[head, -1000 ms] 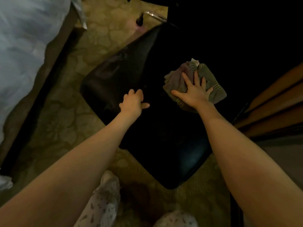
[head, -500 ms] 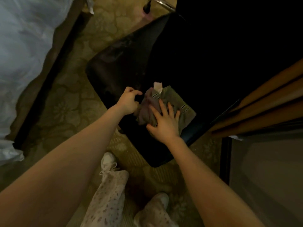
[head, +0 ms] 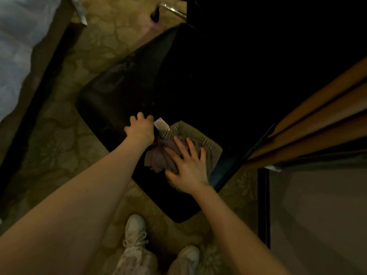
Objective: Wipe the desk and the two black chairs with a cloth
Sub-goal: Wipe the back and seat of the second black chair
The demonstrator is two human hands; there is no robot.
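Change: in the last second the cloth (head: 206,141) has come from the far right part of the chair seat (head: 129,90) to its near edge. The right hand (head: 188,163) rode on it the whole way. Fingers are straight and spread, palm pressing flat on the cloth, no grasp.

The left hand (head: 141,129) was well apart from the cloth a second ago and is now just beside it, wrist touching the bunched purple part. Its fingers are curled down onto the seat. Can't tell whether they pinch a cloth edge or only brace the chair.

Meaning: one pull stroke across the seat looks finished, so this is mid-wipe on one chair. The left half of the seat is likely still to do. The second chair is not identifiable here.

Surface: the seat is black, smooth and slightly glossy, with a dull smeared patch at the far left corner. The cloth should slide easily on it.

Room: dim light, patterned carpet (head: 65,147). A bed (head: 17,40) with white bedding is at left, and a wooden desk edge (head: 321,108) is at right, close to the seat. A chrome chair leg (head: 172,9) shows at top, and shoes (head: 135,229) below.
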